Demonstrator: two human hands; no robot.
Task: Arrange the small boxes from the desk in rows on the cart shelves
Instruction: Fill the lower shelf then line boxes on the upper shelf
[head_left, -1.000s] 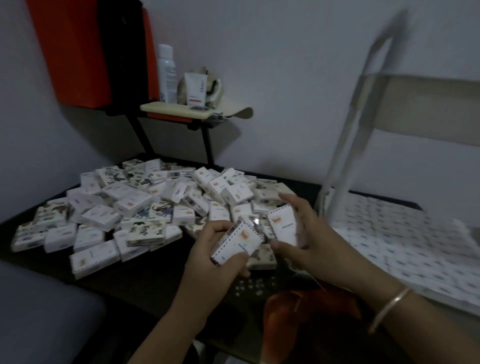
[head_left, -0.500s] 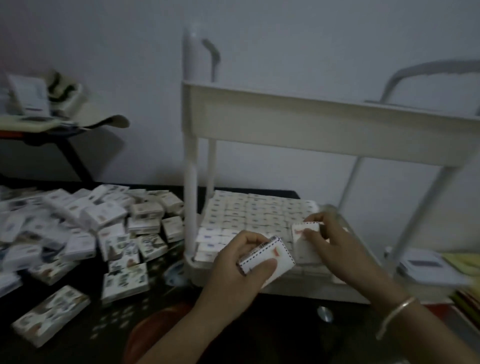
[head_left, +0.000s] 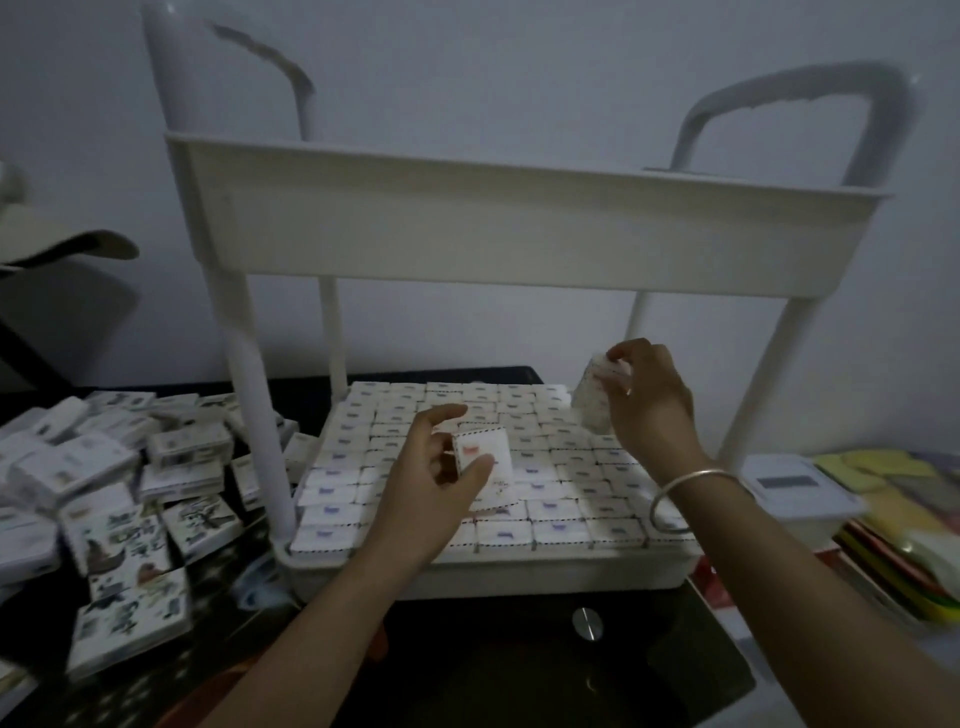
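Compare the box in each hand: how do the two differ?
The left hand holds a small red-marked white box over the middle of the white cart's lower shelf, broad face showing; the right hand holds a small speckled white box upright at the far right corner. Both are pinched by fingers.

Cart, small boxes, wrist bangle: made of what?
Cart: likely moulded plastic, matte cream; one-piece tray rim, rounded tubular posts. Small boxes: probably printed card, matte; crisp folded edges, flat faces. Bangle: probably metal; thin, silvery, catches light.
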